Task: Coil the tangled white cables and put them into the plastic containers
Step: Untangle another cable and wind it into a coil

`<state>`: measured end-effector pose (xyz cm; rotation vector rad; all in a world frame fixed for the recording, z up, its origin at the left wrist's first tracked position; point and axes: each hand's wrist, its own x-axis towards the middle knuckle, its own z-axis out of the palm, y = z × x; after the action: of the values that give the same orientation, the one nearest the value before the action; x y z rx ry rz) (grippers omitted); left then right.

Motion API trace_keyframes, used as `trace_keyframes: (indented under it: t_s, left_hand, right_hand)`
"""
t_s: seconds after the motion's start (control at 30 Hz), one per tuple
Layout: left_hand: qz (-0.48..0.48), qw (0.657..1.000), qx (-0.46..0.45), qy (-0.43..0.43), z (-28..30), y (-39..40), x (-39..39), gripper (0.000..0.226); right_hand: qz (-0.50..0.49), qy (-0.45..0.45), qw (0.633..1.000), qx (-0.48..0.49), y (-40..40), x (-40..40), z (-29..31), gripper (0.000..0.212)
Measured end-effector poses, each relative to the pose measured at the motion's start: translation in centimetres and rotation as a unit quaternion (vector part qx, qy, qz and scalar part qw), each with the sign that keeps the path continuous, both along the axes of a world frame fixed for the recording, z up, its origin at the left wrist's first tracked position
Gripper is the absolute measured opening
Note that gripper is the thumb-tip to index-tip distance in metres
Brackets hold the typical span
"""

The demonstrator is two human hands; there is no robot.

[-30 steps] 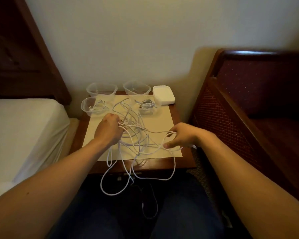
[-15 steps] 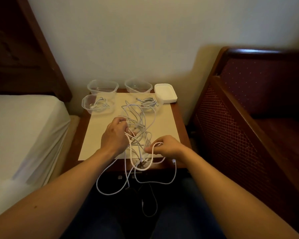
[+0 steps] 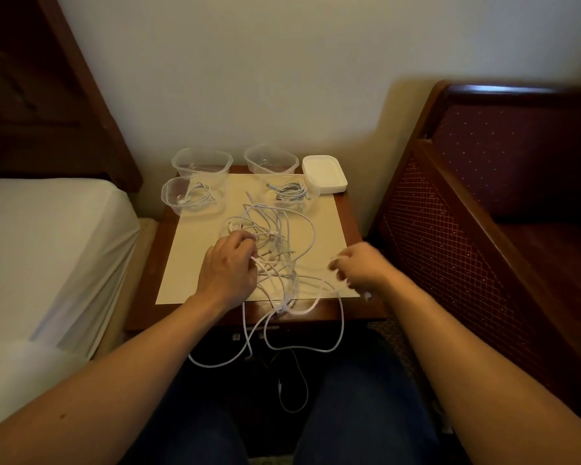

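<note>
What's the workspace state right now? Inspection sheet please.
Surface: small wooden table with a cream mat.
Job's things: four clear containers; front-left container and front-right container each hold a coiled cable, back-left container and back-right container look empty.
Clutter: white lid stack at the back right.
Grips: left hand holds strands; right hand pinches one, blurred.
Cables: tangled cables on the mat, loops hanging off the front edge.
Surroundings: bed to the left, upholstered chair to the right.

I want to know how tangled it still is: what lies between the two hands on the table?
In the head view, looped strands of the tangled white cables span the gap between the left hand and right hand, over the cream paper mat.
</note>
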<state>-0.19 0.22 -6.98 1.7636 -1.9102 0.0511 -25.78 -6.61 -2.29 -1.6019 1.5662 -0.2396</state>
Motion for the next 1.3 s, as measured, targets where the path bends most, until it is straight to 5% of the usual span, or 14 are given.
trace_keyframes:
  t_s: [0.2, 0.3, 0.5, 0.67, 0.77, 0.87, 1.07, 1.17, 1.23, 1.3]
  left_hand:
    - [-0.014, 0.998, -0.025, 0.061, 1.3, -0.4, -2.4, 0.074]
    - [0.002, 0.992, -0.034, 0.120, 2.8, -0.9, -3.7, 0.088]
    - [0.012, 0.978, -0.074, 0.197, 4.5, -0.6, -6.3, 0.056]
    - [0.058, 0.986, 0.049, 0.151, 5.1, -2.2, -8.9, 0.080]
    - [0.044, 0.985, 0.123, 0.110, 5.4, -2.8, -9.7, 0.064]
    - [0.055, 0.982, 0.102, 0.150, 6.6, -2.6, -9.5, 0.024]
    - [0.068, 0.983, -0.012, 0.172, 7.6, -1.2, -2.3, 0.011]
    - [-0.012, 0.990, 0.037, 0.132, 7.3, -0.5, 1.0, 0.025]
    - [-0.052, 0.988, 0.122, 0.080, 7.7, 0.1, 2.2, 0.044]
    - [-0.098, 0.964, 0.247, 0.006, 8.8, 0.9, 2.4, 0.087]
  right_hand:
    - [-0.197, -0.255, 0.928, -0.188, -1.8, -0.8, 5.7, 0.024]
    - [-0.219, -0.289, 0.900, -0.242, -2.3, -0.1, 9.6, 0.024]
    - [-0.250, -0.284, 0.878, -0.292, -4.0, 2.6, 13.7, 0.026]
    - [-0.237, -0.306, 0.882, -0.268, -3.1, 5.1, 14.6, 0.023]
    - [-0.238, -0.293, 0.880, -0.288, -3.3, 5.6, 15.3, 0.023]
    - [-0.206, -0.250, 0.895, -0.307, -3.5, 4.6, 15.1, 0.025]
    - [-0.022, 0.001, 0.972, -0.236, -2.0, 1.8, 14.0, 0.031]
    - [0.002, 0.037, 0.983, -0.177, -0.6, 1.9, 13.0, 0.028]
    - [-0.009, -0.042, 0.994, -0.098, 0.3, 2.3, 12.4, 0.022]
    - [-0.024, -0.152, 0.988, -0.009, 1.1, 2.8, 12.0, 0.017]
